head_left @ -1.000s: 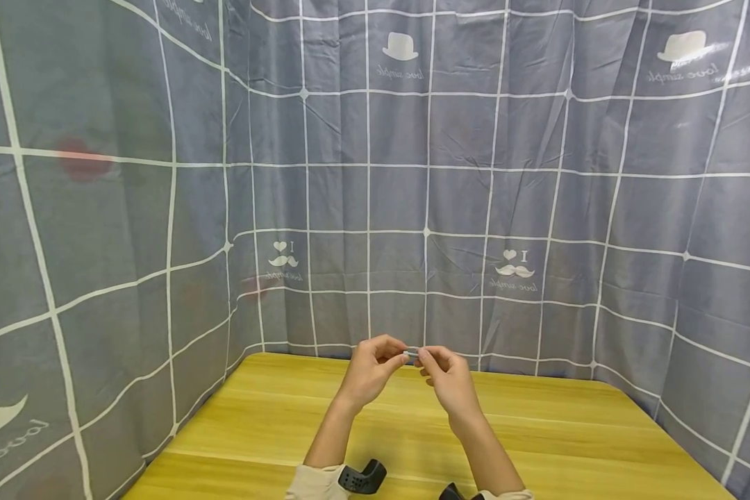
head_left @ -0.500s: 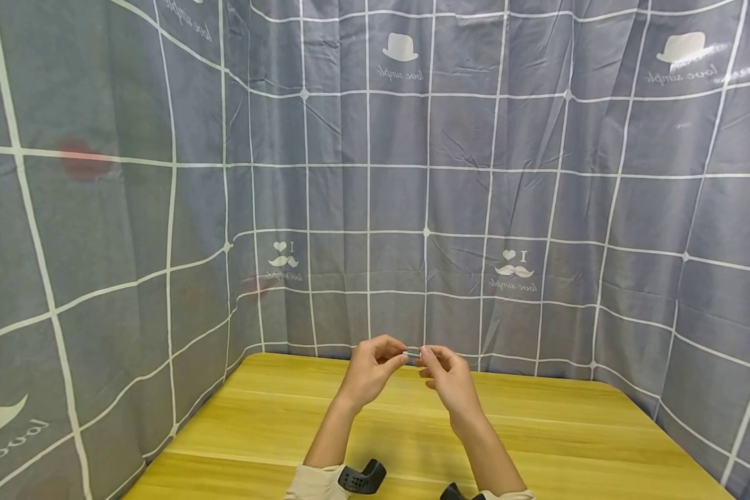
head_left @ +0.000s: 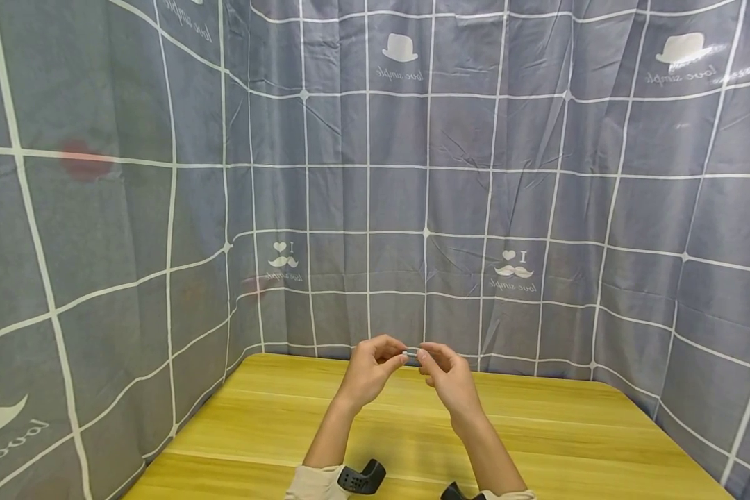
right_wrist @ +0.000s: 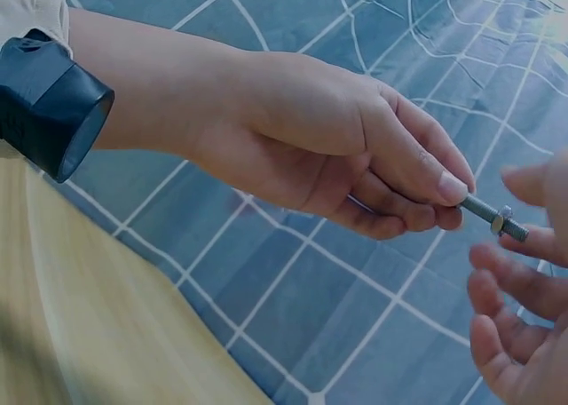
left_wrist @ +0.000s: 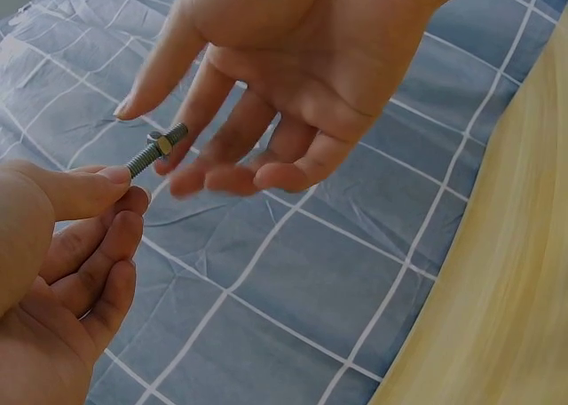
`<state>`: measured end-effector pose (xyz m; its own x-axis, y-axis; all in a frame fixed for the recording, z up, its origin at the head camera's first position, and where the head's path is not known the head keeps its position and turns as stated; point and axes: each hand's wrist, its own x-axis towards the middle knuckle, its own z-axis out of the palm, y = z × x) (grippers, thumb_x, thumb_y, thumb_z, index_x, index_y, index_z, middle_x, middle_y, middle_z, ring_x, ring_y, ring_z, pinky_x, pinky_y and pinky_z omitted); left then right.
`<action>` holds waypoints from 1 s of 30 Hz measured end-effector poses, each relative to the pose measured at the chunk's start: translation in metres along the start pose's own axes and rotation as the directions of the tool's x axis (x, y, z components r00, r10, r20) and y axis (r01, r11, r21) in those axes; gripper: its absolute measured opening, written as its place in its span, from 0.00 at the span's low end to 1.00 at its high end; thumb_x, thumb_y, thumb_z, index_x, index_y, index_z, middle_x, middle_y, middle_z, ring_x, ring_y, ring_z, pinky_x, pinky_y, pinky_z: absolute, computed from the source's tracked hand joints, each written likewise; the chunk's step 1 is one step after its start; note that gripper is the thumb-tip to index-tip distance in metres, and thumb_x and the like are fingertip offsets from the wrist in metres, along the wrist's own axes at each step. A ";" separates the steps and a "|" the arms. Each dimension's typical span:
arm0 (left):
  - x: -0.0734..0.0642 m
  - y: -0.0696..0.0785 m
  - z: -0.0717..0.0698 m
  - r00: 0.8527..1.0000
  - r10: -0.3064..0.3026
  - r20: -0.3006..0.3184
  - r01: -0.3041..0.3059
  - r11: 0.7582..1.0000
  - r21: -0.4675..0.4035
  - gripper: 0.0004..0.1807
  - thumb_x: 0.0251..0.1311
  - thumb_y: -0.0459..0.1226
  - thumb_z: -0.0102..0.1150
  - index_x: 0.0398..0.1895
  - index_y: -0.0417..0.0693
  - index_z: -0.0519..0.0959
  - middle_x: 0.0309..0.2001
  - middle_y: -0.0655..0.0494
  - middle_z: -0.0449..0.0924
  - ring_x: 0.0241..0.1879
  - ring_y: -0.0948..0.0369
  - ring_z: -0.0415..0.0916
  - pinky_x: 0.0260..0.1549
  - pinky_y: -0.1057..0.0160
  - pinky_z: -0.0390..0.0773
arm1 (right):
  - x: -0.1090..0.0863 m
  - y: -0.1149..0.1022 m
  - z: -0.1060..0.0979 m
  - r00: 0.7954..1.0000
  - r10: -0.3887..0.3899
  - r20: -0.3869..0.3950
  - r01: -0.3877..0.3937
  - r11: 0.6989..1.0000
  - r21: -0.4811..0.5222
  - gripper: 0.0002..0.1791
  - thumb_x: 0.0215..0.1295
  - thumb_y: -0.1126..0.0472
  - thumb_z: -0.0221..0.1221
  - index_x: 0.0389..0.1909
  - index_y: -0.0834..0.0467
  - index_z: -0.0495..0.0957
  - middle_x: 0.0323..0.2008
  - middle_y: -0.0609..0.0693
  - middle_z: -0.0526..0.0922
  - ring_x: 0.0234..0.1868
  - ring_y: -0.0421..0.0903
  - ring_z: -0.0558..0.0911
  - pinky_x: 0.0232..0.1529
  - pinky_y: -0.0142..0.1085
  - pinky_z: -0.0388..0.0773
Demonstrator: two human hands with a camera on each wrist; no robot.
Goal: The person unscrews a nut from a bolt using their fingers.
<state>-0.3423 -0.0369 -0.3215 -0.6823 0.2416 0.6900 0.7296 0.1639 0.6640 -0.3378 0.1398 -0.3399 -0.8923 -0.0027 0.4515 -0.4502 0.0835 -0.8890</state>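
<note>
My left hand (head_left: 369, 371) pinches a metal bolt (left_wrist: 138, 163) between thumb and fingertips, its threaded end pointing toward the other hand. A hex nut (left_wrist: 160, 144) sits on the thread a short way from the bolt's tip. Around that end is my right hand (head_left: 453, 382), thumb and fingers spread apart. Its thumb (left_wrist: 138, 99) stands off the nut, while the forefinger overlaps the bolt's tip in the left wrist view. The right wrist view shows the same gap between thumb and forefinger. The left fingers hide the bolt's other end.
Both hands are raised over the far part of a yellow wood-grain table (head_left: 275, 417). Grey curtains (head_left: 337, 201) with white grid lines hang behind and at the sides. A black wrist device (head_left: 362, 477) sits by the left sleeve, another (head_left: 459, 492) by the right.
My right thumb and fingertips have shifted slightly at the bolt's nut end. The left hand has stayed in place with the bolt.
</note>
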 end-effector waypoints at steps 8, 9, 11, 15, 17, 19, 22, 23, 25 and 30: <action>-0.003 0.018 -0.004 1.000 0.010 -0.001 -0.011 1.000 -0.019 0.04 0.67 0.23 0.62 0.42 0.27 0.83 0.38 0.36 0.85 0.37 0.42 0.83 0.38 0.65 0.79 | 0.001 0.001 -0.001 0.999 -0.045 0.000 0.045 0.999 0.013 0.15 0.74 0.65 0.62 0.59 0.63 0.81 0.55 0.58 0.82 0.53 0.54 0.80 0.55 0.49 0.75; -0.003 0.018 -0.004 1.000 0.013 -0.003 -0.013 1.000 -0.015 0.05 0.67 0.23 0.62 0.42 0.27 0.83 0.38 0.36 0.85 0.37 0.42 0.82 0.38 0.65 0.79 | 0.001 0.001 -0.001 0.999 -0.041 -0.003 0.041 0.999 0.013 0.17 0.74 0.64 0.62 0.61 0.62 0.80 0.56 0.58 0.82 0.53 0.54 0.80 0.54 0.48 0.76; -0.003 0.016 -0.003 1.000 0.018 -0.007 -0.018 1.000 -0.006 0.05 0.67 0.23 0.62 0.42 0.28 0.83 0.38 0.37 0.85 0.37 0.43 0.82 0.37 0.64 0.78 | 0.001 0.001 -0.001 1.000 -0.025 -0.012 0.025 1.000 0.002 0.19 0.76 0.59 0.62 0.63 0.62 0.78 0.54 0.58 0.83 0.50 0.54 0.80 0.51 0.46 0.77; -0.003 0.015 -0.003 1.000 0.021 -0.011 -0.021 1.000 -0.001 0.05 0.67 0.23 0.62 0.42 0.28 0.83 0.38 0.38 0.85 0.36 0.42 0.82 0.37 0.64 0.78 | 0.002 0.002 -0.001 0.999 -0.005 -0.035 0.003 0.999 -0.033 0.18 0.77 0.53 0.60 0.55 0.63 0.83 0.45 0.57 0.85 0.42 0.52 0.76 0.42 0.41 0.74; -0.003 0.015 -0.003 1.000 0.018 -0.011 -0.018 1.000 -0.007 0.04 0.67 0.23 0.62 0.42 0.28 0.83 0.37 0.37 0.85 0.36 0.43 0.82 0.37 0.64 0.78 | 0.002 0.002 -0.001 0.999 -0.019 -0.029 0.018 0.999 -0.028 0.14 0.77 0.57 0.60 0.51 0.64 0.84 0.44 0.57 0.85 0.43 0.52 0.77 0.44 0.42 0.74; -0.003 0.015 -0.003 1.000 0.015 -0.013 -0.016 1.000 -0.012 0.04 0.67 0.23 0.62 0.42 0.28 0.83 0.37 0.37 0.85 0.36 0.44 0.82 0.37 0.64 0.78 | 0.001 0.002 -0.001 0.999 -0.037 -0.018 0.036 0.999 -0.008 0.11 0.76 0.63 0.61 0.52 0.64 0.84 0.48 0.58 0.84 0.47 0.53 0.79 0.50 0.45 0.75; -0.003 0.015 -0.003 1.000 0.013 -0.014 -0.013 1.000 -0.014 0.04 0.67 0.23 0.62 0.42 0.28 0.83 0.37 0.37 0.85 0.36 0.45 0.82 0.37 0.65 0.78 | 0.000 0.002 -0.001 0.999 -0.047 0.007 0.047 0.999 0.015 0.18 0.73 0.65 0.63 0.61 0.61 0.79 0.57 0.59 0.81 0.57 0.57 0.79 0.58 0.51 0.75; -0.003 0.015 -0.003 1.000 0.013 -0.013 -0.014 1.000 -0.013 0.04 0.67 0.23 0.62 0.42 0.28 0.83 0.37 0.38 0.85 0.36 0.46 0.82 0.37 0.65 0.78 | 0.000 0.002 -0.001 0.999 -0.043 0.012 0.042 0.999 0.017 0.21 0.73 0.64 0.63 0.64 0.60 0.77 0.59 0.60 0.80 0.58 0.59 0.79 0.58 0.53 0.75; -0.003 0.015 -0.003 1.000 0.013 -0.011 -0.013 1.000 -0.008 0.04 0.67 0.23 0.62 0.42 0.29 0.83 0.37 0.38 0.85 0.35 0.46 0.82 0.37 0.65 0.78 | 0.000 0.002 -0.001 1.000 -0.023 0.012 0.023 1.000 0.002 0.24 0.74 0.59 0.64 0.68 0.59 0.74 0.60 0.60 0.78 0.59 0.60 0.78 0.58 0.53 0.76; -0.003 0.015 -0.003 1.000 0.013 -0.009 -0.013 1.000 -0.005 0.05 0.66 0.23 0.63 0.42 0.28 0.83 0.37 0.38 0.85 0.36 0.44 0.82 0.37 0.65 0.78 | 0.001 0.002 0.000 1.000 0.002 -0.016 -0.002 1.000 -0.020 0.18 0.77 0.54 0.60 0.57 0.63 0.81 0.48 0.57 0.84 0.49 0.55 0.78 0.49 0.45 0.76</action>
<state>-0.3296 -0.0383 -0.3124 -0.6730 0.2349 0.7013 0.7382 0.1556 0.6564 -0.3393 0.1395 -0.3411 -0.8924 0.0138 0.4510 -0.4474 0.1036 -0.8883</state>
